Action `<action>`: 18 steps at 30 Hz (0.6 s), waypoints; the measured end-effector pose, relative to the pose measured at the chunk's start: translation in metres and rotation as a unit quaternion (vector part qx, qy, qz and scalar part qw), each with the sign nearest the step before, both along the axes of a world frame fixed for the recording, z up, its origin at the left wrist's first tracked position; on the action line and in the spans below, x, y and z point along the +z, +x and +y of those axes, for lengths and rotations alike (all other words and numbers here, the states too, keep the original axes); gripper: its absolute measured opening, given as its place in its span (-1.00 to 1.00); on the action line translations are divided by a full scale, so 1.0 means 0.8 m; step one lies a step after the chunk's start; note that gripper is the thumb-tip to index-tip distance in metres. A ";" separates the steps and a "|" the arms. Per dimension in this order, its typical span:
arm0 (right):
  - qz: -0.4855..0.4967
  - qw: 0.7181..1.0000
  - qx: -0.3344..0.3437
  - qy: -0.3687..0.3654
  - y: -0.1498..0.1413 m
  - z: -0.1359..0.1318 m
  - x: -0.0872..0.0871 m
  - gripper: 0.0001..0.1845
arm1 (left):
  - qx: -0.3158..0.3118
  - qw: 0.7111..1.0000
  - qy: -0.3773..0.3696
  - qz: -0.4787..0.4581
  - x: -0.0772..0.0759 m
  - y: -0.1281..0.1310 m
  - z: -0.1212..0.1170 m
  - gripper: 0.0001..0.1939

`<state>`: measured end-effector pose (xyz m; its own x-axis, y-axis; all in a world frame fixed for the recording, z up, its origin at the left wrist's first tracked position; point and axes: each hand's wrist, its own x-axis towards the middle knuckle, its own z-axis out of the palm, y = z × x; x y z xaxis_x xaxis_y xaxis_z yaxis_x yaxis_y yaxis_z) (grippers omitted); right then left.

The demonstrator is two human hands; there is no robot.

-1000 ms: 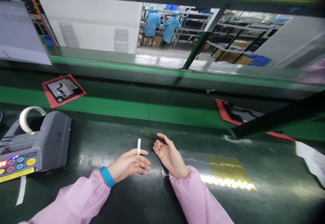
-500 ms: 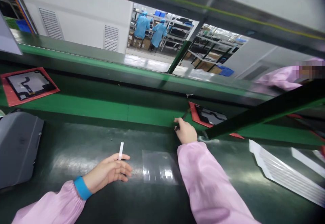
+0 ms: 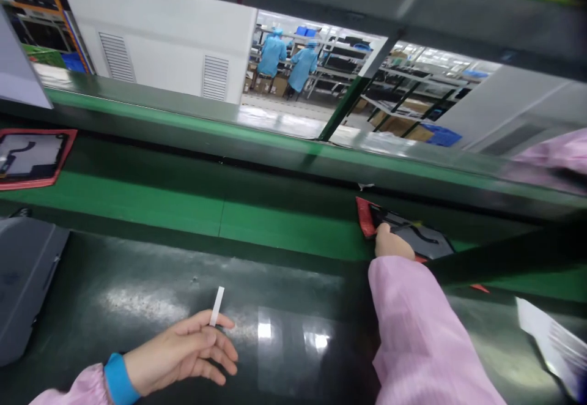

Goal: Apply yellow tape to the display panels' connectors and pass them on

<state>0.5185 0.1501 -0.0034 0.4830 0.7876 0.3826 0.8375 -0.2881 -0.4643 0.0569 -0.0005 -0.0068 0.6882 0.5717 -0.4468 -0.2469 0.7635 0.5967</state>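
Observation:
My left hand [image 3: 183, 349] is over the dark green bench with its fingers loosely curled. A narrow white strip [image 3: 217, 306] stands up between its thumb and index finger. My right hand [image 3: 393, 245] reaches forward to the green belt, fingers bent at the near left part of a flat black-and-grey panel [image 3: 426, 240]. That panel lies on a red sheet [image 3: 365, 216] and carries a curved black ribbon. Most right fingertips are hidden, so what they grip cannot be made out. A clear plastic sheet [image 3: 288, 356] lies on the bench between my arms.
Another panel [image 3: 39, 159] on red sheeting rests on the belt at left. A grey case [image 3: 27, 289] stands at the left edge. White ribbed sheets [image 3: 550, 344] lie at right. A dark green post [image 3: 495, 258] slants beside my right arm. A pink sleeve [image 3: 559, 151] shows across the belt.
My right hand has moved forward and right, from beside the right panel onto it. The left panel sits further left in view. My left hand keeps the white strip. The view has shifted.

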 end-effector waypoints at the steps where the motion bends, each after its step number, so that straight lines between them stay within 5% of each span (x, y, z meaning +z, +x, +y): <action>1: -0.019 1.000 0.003 -0.016 0.002 0.004 0.003 -0.72 | 0.000 1.000 -0.002 0.000 0.001 0.000 -0.001 -0.43; 6: -0.127 0.988 0.043 -0.078 -0.026 0.003 0.029 -0.98 | 0.026 0.999 0.012 -0.022 0.007 -0.005 -0.003 -0.15; 8: -0.161 0.980 0.086 -0.081 -0.059 -0.018 0.036 -0.93 | 0.056 0.998 0.021 -0.030 0.008 -0.007 -0.003 -0.09; 12: -0.190 0.953 0.228 -0.059 -0.144 -0.112 0.039 -0.73 | 0.136 0.989 0.014 -0.053 0.004 -0.007 0.001 0.06; 14: -0.171 0.911 0.375 0.031 -0.182 -0.174 0.035 -0.65 | 0.162 0.985 0.002 -0.057 0.001 -0.007 0.002 0.05; 18: -0.066 0.853 0.518 -0.001 -0.229 -0.269 0.027 -0.56 | 0.198 0.980 -0.012 -0.031 0.001 -0.007 0.001 -0.06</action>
<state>0.3356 -0.0650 0.0180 -0.5188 0.7665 0.3786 0.6882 0.6371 -0.3470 0.0510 0.0000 -0.0060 0.4414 0.7885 -0.4282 -0.5615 0.6150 0.5537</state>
